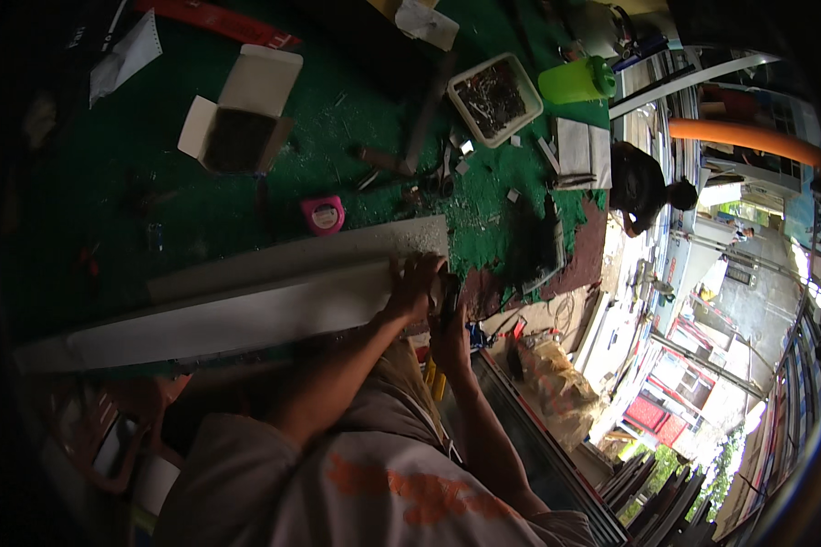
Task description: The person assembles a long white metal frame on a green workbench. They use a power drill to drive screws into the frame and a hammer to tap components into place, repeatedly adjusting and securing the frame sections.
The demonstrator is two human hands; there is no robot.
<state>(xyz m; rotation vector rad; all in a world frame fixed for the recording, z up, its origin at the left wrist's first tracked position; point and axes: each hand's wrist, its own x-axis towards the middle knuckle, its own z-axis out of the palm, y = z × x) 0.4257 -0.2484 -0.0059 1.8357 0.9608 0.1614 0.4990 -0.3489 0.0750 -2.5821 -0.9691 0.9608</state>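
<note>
A long white profile (237, 310) lies along the near edge of the green table, with a flat pale strip (301, 252) behind it. My left hand (416, 286) is closed over the profile's right end, fingers bent across its top. Just beside it, my right hand (450, 339) is closed around a small dark object (450, 294) held against that end. Its kind is hidden by shadow and fingers. Behind the profile sits a pink tape measure (323, 216).
The green table (356, 118) holds an open cardboard box (239, 123), a white tub of screws (529, 96), a hammer (388, 161) and a green bottle (575, 80). A pinkish chair (128, 438) stands at the lower left. Another person (643, 182) sits at the right.
</note>
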